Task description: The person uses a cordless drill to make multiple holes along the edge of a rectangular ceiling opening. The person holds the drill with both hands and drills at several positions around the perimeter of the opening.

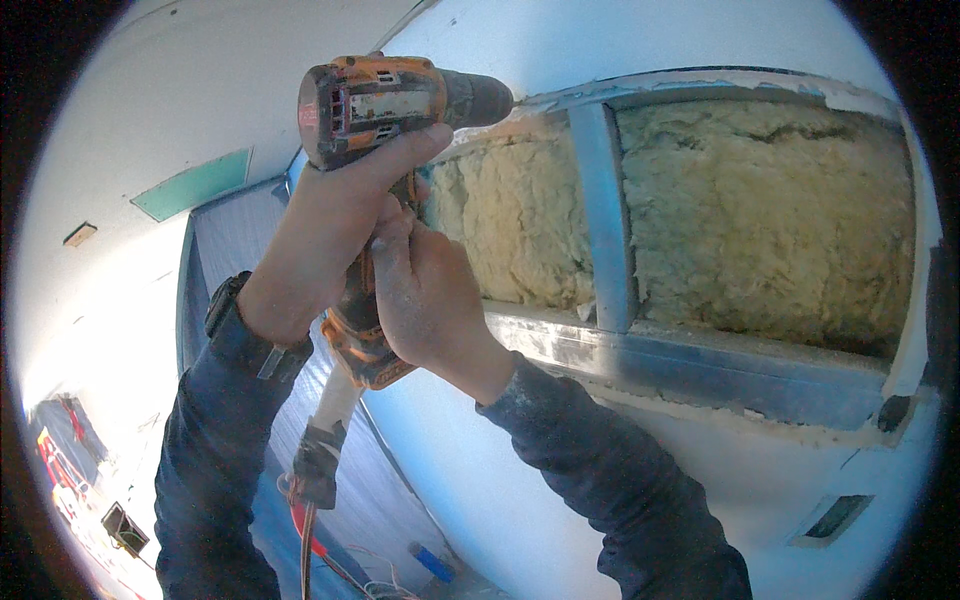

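Note:
Both my hands are wrapped around the grip of an orange and black power drill point(385, 105), raised in front of me. My left hand point(325, 225) is high on the grip, thumb along the drill's body. Lower down, my right hand point(430, 295) closes over the grip from the right. The chuck points right, at the upper edge of a rectangular wall opening; whether the tip touches cannot be made out. Yellow insulation wool point(760, 220) fills the opening, divided by an upright metal stud point(605, 215). A metal rail point(700, 360) runs along its bottom.
A taped lead point(317, 465) hangs from the drill's base, with cables running down. A small rectangular hole point(838, 520) is at lower right in the wall. At left are a green panel point(195, 185), a grey-blue sheeted surface point(235, 250) and scattered items point(75, 470).

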The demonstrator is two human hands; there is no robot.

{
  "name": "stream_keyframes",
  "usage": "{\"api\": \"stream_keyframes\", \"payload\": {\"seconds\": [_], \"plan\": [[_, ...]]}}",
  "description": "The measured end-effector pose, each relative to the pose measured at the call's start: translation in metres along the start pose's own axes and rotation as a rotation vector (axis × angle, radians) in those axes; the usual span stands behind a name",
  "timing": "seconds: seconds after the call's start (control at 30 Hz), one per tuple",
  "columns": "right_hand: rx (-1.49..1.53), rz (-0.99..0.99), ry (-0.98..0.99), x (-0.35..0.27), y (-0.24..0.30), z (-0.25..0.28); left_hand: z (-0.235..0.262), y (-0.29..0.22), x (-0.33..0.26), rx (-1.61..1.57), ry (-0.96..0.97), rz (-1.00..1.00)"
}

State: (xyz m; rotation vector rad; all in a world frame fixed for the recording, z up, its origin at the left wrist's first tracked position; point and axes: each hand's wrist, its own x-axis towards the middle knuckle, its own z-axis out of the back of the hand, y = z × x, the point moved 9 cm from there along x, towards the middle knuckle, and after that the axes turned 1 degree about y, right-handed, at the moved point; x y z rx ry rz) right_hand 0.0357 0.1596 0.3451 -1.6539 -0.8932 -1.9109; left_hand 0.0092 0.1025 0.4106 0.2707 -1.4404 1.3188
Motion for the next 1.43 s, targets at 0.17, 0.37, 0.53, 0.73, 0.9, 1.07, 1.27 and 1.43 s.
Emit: {"api": "stream_keyframes", "payload": {"seconds": [0.17, 0.37, 0.53, 0.73, 0.9, 1.07, 1.27, 1.43], "plan": [[-0.034, 0.003, 0.002, 0.000, -0.004, -0.002, 0.001, -0.001, 0.000, 0.013, -0.008, -0.009], [-0.022, 0.043, -0.030, -0.002, -0.004, -0.002, 0.003, 0.001, -0.003, 0.021, -0.057, 0.034], [-0.009, 0.043, -0.014, -0.004, -0.004, -0.005, 0.006, 0.002, -0.007, 0.011, -0.057, 0.059], [-0.030, 0.032, 0.018, -0.001, 0.000, -0.003, -0.005, -0.009, -0.005, -0.087, 0.065, -0.113], [0.000, -0.026, 0.010, -0.001, -0.002, -0.006, 0.003, -0.003, -0.005, -0.012, 0.036, 0.023], [-0.108, 0.089, -0.025, -0.002, 0.003, -0.003, 0.001, 0.002, -0.004, -0.032, 0.038, 0.024], [-0.075, 0.059, 0.006, 0.000, -0.003, -0.005, 0.001, -0.009, 0.001, 0.161, 0.065, -0.153], [-0.025, -0.020, 0.057, 0.002, -0.007, -0.007, 0.007, 0.009, 0.005, 0.026, 0.062, 0.058]]}}
